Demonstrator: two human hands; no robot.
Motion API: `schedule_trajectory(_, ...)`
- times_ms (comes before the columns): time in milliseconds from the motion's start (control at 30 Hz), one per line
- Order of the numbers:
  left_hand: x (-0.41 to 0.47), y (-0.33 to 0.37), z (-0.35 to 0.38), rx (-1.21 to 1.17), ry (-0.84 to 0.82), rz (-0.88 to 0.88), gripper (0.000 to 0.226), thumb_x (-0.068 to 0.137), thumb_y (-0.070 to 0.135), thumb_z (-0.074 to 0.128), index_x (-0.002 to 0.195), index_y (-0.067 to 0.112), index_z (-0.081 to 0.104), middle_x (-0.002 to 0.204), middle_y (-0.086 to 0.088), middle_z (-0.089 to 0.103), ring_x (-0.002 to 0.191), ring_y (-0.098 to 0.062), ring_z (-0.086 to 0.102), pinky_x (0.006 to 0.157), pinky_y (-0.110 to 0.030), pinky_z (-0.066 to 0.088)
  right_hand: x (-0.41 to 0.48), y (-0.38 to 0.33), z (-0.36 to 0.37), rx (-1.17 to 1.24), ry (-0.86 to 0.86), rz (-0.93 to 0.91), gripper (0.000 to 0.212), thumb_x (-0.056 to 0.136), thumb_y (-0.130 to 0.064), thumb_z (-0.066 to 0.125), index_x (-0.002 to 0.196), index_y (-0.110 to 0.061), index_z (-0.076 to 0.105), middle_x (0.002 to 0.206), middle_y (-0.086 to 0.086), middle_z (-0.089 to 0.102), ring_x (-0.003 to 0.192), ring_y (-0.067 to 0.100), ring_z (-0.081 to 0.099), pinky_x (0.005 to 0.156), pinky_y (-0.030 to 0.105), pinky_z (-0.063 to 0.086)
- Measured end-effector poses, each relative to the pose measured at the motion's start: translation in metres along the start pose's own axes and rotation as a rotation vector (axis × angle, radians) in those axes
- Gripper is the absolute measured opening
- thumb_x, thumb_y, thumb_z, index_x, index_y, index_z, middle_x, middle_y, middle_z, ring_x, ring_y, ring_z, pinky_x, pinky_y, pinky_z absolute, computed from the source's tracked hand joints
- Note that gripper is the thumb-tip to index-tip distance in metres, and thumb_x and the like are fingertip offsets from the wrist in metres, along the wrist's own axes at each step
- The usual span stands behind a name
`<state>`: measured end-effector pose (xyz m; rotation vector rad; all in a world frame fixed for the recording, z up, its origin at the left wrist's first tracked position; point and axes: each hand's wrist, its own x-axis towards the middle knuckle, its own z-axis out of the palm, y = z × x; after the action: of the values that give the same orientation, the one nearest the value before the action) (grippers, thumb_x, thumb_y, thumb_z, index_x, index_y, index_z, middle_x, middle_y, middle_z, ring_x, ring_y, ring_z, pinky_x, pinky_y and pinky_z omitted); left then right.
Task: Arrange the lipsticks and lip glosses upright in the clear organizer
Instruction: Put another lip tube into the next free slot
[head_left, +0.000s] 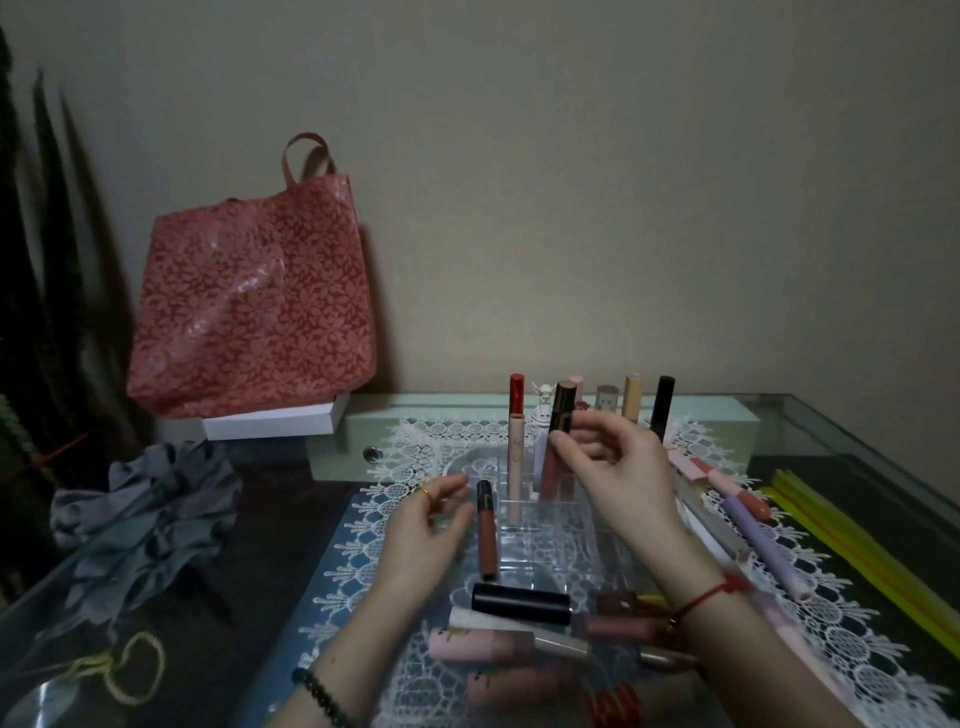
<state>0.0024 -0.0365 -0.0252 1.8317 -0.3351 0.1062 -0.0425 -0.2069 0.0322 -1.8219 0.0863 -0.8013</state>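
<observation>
Table-edge (878, 457) right; hands (431, 540) (623, 483), lip gloss (563, 408) at organizer (550, 535).

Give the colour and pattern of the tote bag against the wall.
Red tote bag with pink floral print; head view.

Reach the front cells of the clear organizer (550, 530) from above, through the gap between the left hand (426, 525) and the right hand (623, 478). The brown gloss (485, 530) stands upright at its left edge. The red-capped tube (516, 441) and dark-capped gloss (558, 447) obstruct the rear. A black tube (521, 603) and pink tube (480, 643) lie across the near side, and a lavender tube (769, 545) along the right. The table (291, 519) offers passage between lace mat (363, 561) and grey cloth (150, 525).
</observation>
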Motion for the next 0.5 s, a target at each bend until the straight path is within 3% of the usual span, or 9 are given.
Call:
schedule_trajectory(167,0.001,-0.004,0.0,0.114,-0.065,0.001,0.033,0.083,0.013,0.063,0.115,0.021,0.058,0.109,0.01,0.062,0.098,-0.001,0.055,0.086,-0.014,0.04,0.003,0.004,0.002,-0.015,-0.003,0.002,0.024,0.077,-0.016,0.07,0.1,-0.014,0.065,0.078,-0.005,0.065,0.066,0.004,0.06,0.058,0.009,0.049)
schedule_trajectory(367,-0.003,-0.006,0.002,0.214,-0.101,0.049,0.03,0.082,0.019,0.064,0.111,0.024,0.059,0.107,0.012,0.062,0.097,0.002,0.053,0.073,-0.002,0.034,-0.005,0.015,0.007,-0.123,-0.096,0.044,0.027,0.079,-0.016,0.067,0.105,-0.014,0.061,0.08,-0.006,0.063,0.072,0.002,0.06,0.059,0.004,0.047)
schedule_trajectory(500,-0.007,-0.003,0.002,0.241,-0.13,0.058,0.032,0.081,0.022,0.065,0.111,0.028,0.057,0.104,0.017,0.058,0.093,0.008,0.049,0.074,-0.002,0.033,-0.008,0.018,0.009,-0.103,-0.106,0.07,0.026,0.079,-0.016,0.067,0.105,-0.015,0.061,0.08,-0.006,0.063,0.071,0.002,0.059,0.058,0.004,0.046)
